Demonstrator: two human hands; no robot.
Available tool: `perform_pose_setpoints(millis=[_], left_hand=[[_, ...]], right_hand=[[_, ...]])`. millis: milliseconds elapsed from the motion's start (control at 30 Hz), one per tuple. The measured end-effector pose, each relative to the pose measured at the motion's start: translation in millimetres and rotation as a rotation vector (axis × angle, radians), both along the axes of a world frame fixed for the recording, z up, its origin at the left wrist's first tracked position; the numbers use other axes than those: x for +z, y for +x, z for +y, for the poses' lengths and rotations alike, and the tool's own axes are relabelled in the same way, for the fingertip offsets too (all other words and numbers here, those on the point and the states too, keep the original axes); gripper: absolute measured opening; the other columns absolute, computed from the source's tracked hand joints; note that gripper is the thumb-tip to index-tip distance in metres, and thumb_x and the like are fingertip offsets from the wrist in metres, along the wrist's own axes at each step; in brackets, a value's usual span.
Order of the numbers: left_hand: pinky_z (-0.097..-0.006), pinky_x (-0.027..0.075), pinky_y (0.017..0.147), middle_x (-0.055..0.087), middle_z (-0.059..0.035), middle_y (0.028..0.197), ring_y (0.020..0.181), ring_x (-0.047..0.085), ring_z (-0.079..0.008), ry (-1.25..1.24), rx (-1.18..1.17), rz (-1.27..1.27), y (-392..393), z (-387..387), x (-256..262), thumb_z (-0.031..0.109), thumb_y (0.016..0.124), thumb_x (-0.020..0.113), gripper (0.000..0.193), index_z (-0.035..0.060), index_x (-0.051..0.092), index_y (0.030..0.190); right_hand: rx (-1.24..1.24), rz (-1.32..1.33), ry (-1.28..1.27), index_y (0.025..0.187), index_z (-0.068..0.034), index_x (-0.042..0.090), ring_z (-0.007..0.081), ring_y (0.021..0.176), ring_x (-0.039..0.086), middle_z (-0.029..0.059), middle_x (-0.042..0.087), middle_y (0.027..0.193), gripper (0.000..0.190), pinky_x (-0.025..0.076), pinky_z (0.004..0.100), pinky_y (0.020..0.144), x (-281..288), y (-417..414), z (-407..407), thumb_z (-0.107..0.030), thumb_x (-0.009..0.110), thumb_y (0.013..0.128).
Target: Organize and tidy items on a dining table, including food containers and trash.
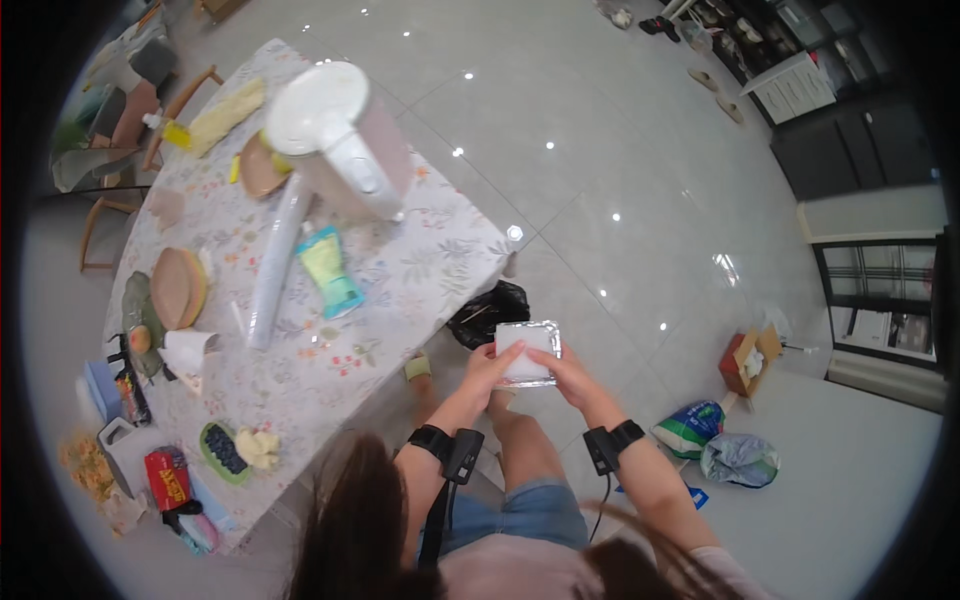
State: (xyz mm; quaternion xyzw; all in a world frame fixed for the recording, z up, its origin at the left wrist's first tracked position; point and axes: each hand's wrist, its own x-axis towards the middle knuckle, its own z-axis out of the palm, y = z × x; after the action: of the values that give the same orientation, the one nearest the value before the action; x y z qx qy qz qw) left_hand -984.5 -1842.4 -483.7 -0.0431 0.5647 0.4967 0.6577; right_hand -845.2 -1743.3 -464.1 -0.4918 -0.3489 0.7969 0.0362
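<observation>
Away from the table's corner, both my hands hold a flat, square white packet with a shiny clear wrapper point(541, 371). My left hand point(484, 375) grips its left side and my right hand point(568, 373) its right side, thumbs on top. What it contains cannot be told. A black plastic bag point(491, 311) lies just beyond my hands, below the table edge. On the floral tablecloth point(442, 259) are a pink and white electric kettle point(330, 127), a roll of clear film point(276, 270) and a green and blue plastic packet point(330, 274).
Plates point(178, 289), a green dish of dark berries point(223, 448) and a red package point(166, 478) crowd the table's left part. Wooden chairs point(105, 232) stand beyond it. On the tiled floor at right are an open cardboard box point(742, 367) and bags point(741, 459).
</observation>
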Motion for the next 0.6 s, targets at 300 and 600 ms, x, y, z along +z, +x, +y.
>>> perform_pose_setpoints(millis=[300, 600], left_hand=[[-0.0261, 0.043, 0.072, 0.062, 0.0006, 0.092, 0.088, 0.058, -0.0139, -0.316, -0.011, 0.368, 7, -24, -188, 0.033, 0.08, 0.068, 0.037, 0.0083, 0.06, 0.106], [-0.0379, 0.041, 0.086, 0.057, -0.0076, 0.112, 0.109, 0.051, -0.0201, -0.248, -0.036, 0.19, -9, -32, -247, 0.025, 0.082, 0.065, 0.038, 0.0071, 0.055, 0.114]], right_hand=[[-0.157, -0.386, 0.313, 0.127, 0.004, 0.028, 0.0248, 0.102, 0.055, 0.0192, 0.052, 0.115, 0.089, 0.047, 0.0328, 0.085, -227, -1, -10, -0.032, 0.082, 0.066], [-0.136, -0.622, 0.41, 0.129, 0.013, 0.031, 0.036, 0.119, 0.047, 0.0296, 0.045, 0.128, 0.106, 0.038, 0.0394, 0.099, -376, -24, -16, -0.045, 0.083, 0.057]])
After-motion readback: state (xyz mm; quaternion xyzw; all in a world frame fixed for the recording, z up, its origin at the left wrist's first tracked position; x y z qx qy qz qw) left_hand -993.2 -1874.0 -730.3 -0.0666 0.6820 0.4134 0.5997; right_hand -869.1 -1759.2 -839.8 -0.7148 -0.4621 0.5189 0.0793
